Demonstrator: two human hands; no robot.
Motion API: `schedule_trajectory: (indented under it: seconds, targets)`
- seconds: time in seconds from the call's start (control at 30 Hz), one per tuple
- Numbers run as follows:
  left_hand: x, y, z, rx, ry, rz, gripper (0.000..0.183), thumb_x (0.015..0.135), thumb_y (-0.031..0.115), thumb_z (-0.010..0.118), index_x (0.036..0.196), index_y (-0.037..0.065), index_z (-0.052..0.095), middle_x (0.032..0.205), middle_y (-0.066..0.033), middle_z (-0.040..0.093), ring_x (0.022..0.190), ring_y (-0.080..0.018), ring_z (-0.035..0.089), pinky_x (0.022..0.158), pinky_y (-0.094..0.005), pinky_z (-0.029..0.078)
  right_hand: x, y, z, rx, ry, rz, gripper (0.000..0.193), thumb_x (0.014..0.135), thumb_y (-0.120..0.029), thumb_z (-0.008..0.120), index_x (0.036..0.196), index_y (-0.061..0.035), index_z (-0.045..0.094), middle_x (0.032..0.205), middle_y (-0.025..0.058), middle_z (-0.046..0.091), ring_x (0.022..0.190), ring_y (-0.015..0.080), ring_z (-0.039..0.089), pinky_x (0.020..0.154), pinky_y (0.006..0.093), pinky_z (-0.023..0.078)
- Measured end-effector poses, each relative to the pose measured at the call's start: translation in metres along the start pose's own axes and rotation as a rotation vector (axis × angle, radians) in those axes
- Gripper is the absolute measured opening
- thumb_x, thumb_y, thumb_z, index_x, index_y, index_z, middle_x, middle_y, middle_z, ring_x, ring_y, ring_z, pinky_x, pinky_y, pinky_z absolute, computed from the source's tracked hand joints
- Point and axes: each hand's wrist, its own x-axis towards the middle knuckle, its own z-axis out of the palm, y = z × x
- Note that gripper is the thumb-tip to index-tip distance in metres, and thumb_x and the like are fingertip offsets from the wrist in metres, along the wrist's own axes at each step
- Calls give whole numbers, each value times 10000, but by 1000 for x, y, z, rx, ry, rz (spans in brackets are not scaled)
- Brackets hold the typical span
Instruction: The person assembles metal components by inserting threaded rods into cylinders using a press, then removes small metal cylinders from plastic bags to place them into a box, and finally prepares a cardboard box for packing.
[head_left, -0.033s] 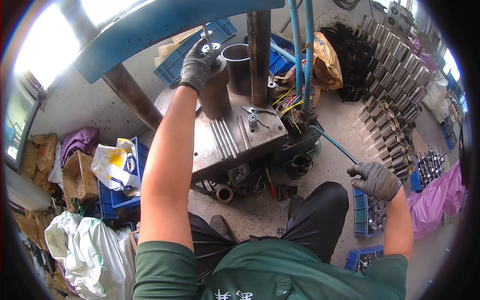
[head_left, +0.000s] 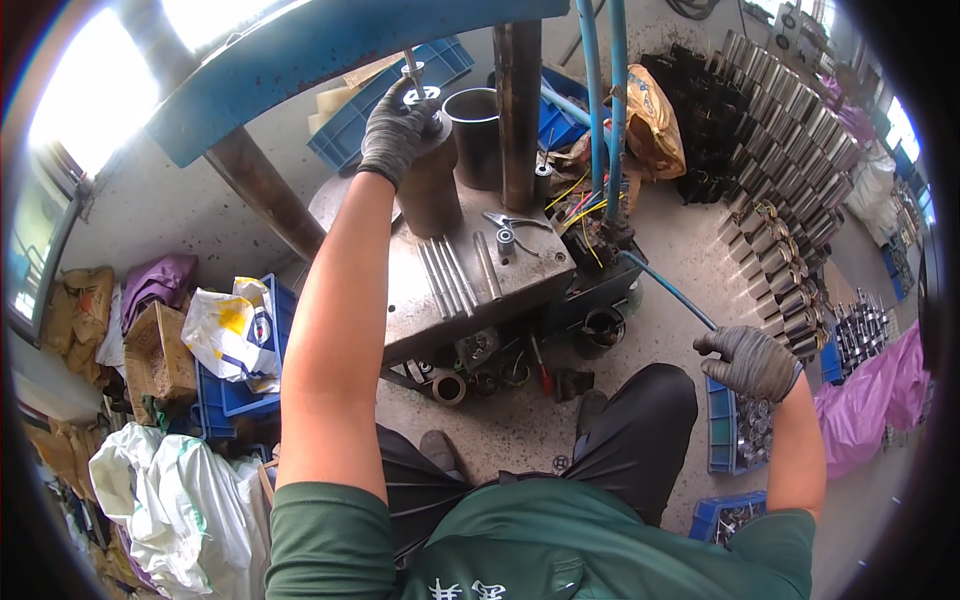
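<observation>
My left hand [head_left: 393, 135], in a grey work glove, is closed around a round metal part [head_left: 423, 95] with a bright top face, at the top of an upright steel cylinder [head_left: 430, 195]. A thin rod stands above that part; its lower fit is hidden by my fingers. My gloved right hand [head_left: 755, 362] is closed at the end of a long blue lever [head_left: 668, 288] that slants down from the machine. On the steel bench [head_left: 535, 265] lie several metal rods [head_left: 447, 278], pliers [head_left: 517, 219] and a small round part [head_left: 506, 240].
A blue press beam [head_left: 340, 65] crosses above, carried by steel columns [head_left: 517, 120]. Another open cylinder [head_left: 473, 140] stands behind. Stacked metal cylinders [head_left: 790, 120] and a blue crate of parts [head_left: 722, 430] are at the right. White sacks [head_left: 180, 500] and a wooden box [head_left: 160, 360] crowd the left.
</observation>
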Motion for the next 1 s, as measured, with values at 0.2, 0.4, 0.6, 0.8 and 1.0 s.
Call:
schedule_trajectory:
  seconds: [0.2,0.4,0.6,0.8,1.0]
  targets:
    - [6,-2,-13,53,-5,23,501,878,-35,774,1334,73,597,906,-39,690,752,-118,635,684,-317,610,2,-1,-1,-93,13,-79,386,898,-270,660,1209,-43,687,1063,186,727,985,376,697,875,431,565]
    - [-5,6,4,-40,31,-39,360,872,28,803,1199,52,655,895,-32,684,755,-123,644,663,-329,612,28,-1,-34,-14,998,-172,256,918,-65,692,1171,-24,686,980,133,706,931,264,710,849,357,572]
    - [1,1,-1,20,13,24,374,861,56,822,1191,35,647,857,-19,671,716,-110,630,607,-291,583,109,0,-108,-44,1354,-379,256,981,-106,686,1220,-15,689,1112,111,733,1000,188,714,901,298,580]
    - [1,0,0,-47,37,-13,379,863,74,826,1194,35,645,854,-18,666,699,-106,622,601,-286,577,121,2,-116,67,1218,-279,300,978,-149,701,1239,-4,687,1101,97,734,943,143,690,876,286,569]
    - [7,-3,-4,187,65,51,436,853,131,847,1220,26,636,861,-20,664,723,-96,615,615,-277,577,37,16,-51,-240,691,-167,358,913,-120,659,1266,-62,679,1169,165,710,1017,325,701,907,396,570]
